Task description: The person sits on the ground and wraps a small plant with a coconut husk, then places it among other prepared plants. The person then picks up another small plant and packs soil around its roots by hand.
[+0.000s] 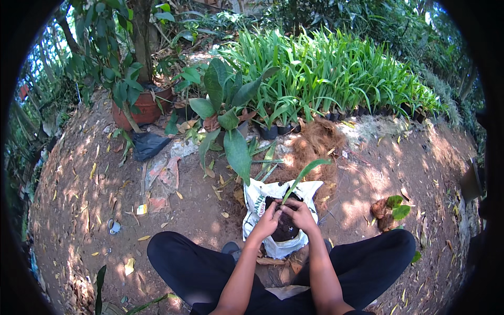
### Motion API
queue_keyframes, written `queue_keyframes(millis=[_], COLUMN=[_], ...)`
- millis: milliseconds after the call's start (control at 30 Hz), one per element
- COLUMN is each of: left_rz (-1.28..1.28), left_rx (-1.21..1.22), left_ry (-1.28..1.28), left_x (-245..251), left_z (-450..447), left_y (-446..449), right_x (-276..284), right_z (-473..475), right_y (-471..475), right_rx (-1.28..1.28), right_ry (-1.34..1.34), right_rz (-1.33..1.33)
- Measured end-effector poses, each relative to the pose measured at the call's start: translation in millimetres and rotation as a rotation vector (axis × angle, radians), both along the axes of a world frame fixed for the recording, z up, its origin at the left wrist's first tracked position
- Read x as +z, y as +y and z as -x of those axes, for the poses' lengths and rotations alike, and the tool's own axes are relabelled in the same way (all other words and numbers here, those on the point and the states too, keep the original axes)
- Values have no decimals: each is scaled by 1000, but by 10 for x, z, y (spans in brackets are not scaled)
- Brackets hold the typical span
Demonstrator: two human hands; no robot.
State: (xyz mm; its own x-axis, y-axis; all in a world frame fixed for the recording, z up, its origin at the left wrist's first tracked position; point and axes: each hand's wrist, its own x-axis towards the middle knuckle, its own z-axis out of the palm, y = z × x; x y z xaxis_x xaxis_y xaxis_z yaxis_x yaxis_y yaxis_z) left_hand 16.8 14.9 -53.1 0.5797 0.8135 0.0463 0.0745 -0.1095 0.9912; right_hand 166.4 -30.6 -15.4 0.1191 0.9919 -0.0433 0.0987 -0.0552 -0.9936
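Observation:
A white plastic sack [252,224] with printing stands open between my legs, with dark soil [284,230] inside. Above the soil, my left hand [269,220] and my right hand [300,215] meet at the base of a long green leaf cutting [303,173]. The fingers of both hands close around its lower end, which they partly hide. The leaf leans up and to the right, beyond the sack's far edge.
Brown fibre [319,143] lies past the sack, near a broad-leaved plant [238,151]. Small potted grassy plants [315,75] fill the back. A large reddish pot [143,108] and black plastic bag [149,145] are left; a sprouting brown clump [384,214] lies right.

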Motion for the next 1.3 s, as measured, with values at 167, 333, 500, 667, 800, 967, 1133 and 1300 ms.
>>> queue_keyframes(millis=[167, 333, 500, 667, 800, 967, 1133, 1300], left_rz=[148, 89, 19, 67, 84, 44, 59, 86], left_rx=[147, 243, 318, 338, 369, 368, 356, 365], left_ry=[118, -62, 22, -118, -112, -50, -187, -192], left_x=[-65, -92, -99, -139, -129, -52, -49, -83], left_z=[-35, -20, 24, -9, 2, 52, 18, 22], left_y=[9, 58, 63, 84, 68, 76, 100, 98], right_x=[-70, -334, -931, -1545, -1736, -1716, -1680, -1720], right_z=[-12, -146, -172, -52, 102, 409, 579, 569], right_y=[43, 44, -49, -177, -292, -415, -503, -479], right_rx=[-71, -201, -253, -175, 32, 56, -4, -29], right_ry=[198, 257, 226, -341, -634, -859, -938, -879], right_rz=[116, 256, 410, 394, 526, 506, 273, 281])
